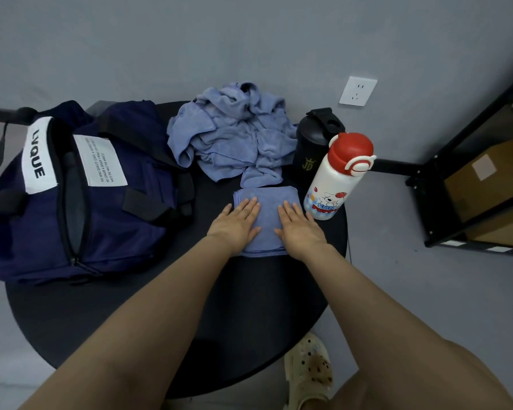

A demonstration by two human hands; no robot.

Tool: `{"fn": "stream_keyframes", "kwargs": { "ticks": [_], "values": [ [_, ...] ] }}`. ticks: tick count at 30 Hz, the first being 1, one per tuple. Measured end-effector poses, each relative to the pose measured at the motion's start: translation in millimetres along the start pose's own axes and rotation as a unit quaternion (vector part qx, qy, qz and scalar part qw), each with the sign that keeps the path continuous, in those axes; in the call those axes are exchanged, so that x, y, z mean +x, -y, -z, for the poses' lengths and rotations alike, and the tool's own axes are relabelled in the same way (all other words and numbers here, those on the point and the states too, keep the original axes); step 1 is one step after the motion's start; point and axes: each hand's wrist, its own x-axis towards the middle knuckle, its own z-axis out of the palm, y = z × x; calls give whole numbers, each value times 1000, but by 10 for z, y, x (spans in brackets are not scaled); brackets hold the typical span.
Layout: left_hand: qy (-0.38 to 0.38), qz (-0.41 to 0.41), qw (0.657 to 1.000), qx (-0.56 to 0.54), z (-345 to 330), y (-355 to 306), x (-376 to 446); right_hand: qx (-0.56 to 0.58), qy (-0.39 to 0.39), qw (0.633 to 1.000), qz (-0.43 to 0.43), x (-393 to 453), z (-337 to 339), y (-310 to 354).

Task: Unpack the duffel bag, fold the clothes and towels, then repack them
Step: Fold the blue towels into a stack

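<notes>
A folded blue towel (pixel 265 214) lies on the round black table (pixel 125 315). My left hand (pixel 237 223) presses flat on its left half, fingers straight. My right hand (pixel 298 227) lies flat on its right half the same way. Behind the towel sits a crumpled heap of blue cloth (pixel 234 131), unfolded. The navy duffel bag (pixel 80 190) stands at the table's left with its top zipper open; what is inside is hidden in shadow.
A white bottle with a red cap (pixel 335 179) stands just right of the towel, a black shaker bottle (pixel 314 140) behind it. A black metal shelf with cardboard boxes (pixel 480 184) is at the right. My foot in a beige clog (pixel 308 374) shows below the table's edge.
</notes>
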Motion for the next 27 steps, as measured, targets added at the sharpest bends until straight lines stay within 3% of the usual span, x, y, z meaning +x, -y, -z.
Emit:
{"fn": "stream_keyframes", "kwargs": {
  "ticks": [3, 6, 11, 15, 21, 27],
  "values": [
    [-28, -9, 999, -30, 55, 81, -15, 41, -23, 999, 12, 32, 128, 97],
    [-105, 11, 991, -79, 213, 243, -30, 92, -73, 992, 42, 86, 291, 192],
    [-210, 119, 959, -149, 505, 714, -3, 114, -116, 983, 79, 333, 630, 422],
    [-229, 185, 933, -209, 670, 1051, 49, 98, -122, 982, 102, 595, 869, 650],
    [-286, 168, 904, -271, 836, 1306, 251, 88, -172, 974, 115, 1004, 1175, 919],
    [-258, 190, 918, -235, 923, 1363, 464, 37, -206, 968, 137, 1361, 1289, 1049]
  ]
}}
